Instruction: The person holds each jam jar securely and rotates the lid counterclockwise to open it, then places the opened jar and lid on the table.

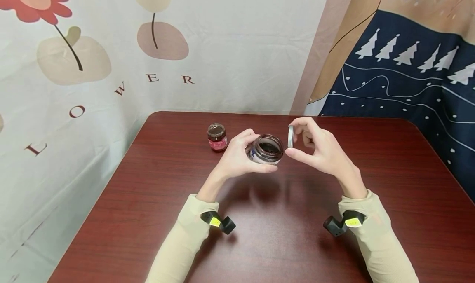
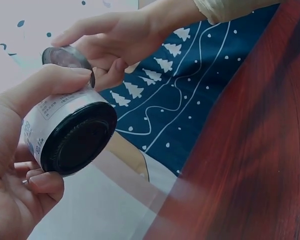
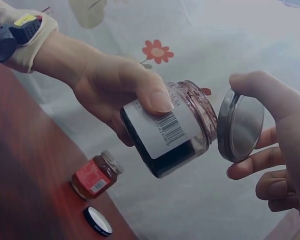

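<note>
My left hand (image 1: 234, 156) grips a glass jar (image 1: 270, 149) of dark contents above the table, tilted with its uncovered mouth toward the right hand. A white label with a barcode wraps the jar (image 3: 165, 132) in the right wrist view. Between the thumb and fingers of my right hand (image 1: 323, 150) is a round metal lid (image 1: 290, 136), pinched by its rim and standing on edge. That lid (image 3: 242, 127) is close beside the jar's mouth. Dark smears line the jar's glass neck. In the left wrist view, the jar's dark base (image 2: 82, 140) faces the camera.
A smaller jar (image 1: 217, 139) with a red label stands lidless on the brown table (image 1: 178, 192), behind the left hand. Near it lies a loose lid (image 3: 97, 221), seen in the right wrist view. Printed cloths (image 1: 237, 48) hang behind the table.
</note>
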The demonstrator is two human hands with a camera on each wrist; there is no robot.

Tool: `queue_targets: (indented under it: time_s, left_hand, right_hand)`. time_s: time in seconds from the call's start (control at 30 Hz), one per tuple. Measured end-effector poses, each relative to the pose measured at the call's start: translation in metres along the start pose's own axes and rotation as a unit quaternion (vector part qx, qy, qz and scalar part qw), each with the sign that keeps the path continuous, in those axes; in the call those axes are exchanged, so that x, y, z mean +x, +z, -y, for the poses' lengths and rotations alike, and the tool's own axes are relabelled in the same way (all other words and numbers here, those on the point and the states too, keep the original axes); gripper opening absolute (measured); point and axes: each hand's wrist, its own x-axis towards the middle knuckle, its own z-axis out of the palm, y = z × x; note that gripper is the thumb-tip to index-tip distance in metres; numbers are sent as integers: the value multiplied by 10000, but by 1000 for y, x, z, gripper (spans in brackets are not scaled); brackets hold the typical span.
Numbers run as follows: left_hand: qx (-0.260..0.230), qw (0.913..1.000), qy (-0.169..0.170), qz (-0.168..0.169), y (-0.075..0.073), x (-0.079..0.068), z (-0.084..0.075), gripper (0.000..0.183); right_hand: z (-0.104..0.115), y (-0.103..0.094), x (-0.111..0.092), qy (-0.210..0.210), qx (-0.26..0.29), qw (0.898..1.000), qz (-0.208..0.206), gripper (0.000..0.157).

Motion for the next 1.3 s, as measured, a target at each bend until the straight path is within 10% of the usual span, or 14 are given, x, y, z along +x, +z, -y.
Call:
queue_targets:
  time_s: [1.3]
  left_hand:
    - [146, 9981, -452, -381, -26, -7, 24, 49]
  right_hand:
    - [-10, 10, 2, 364, -281, 9989, 55, 55]
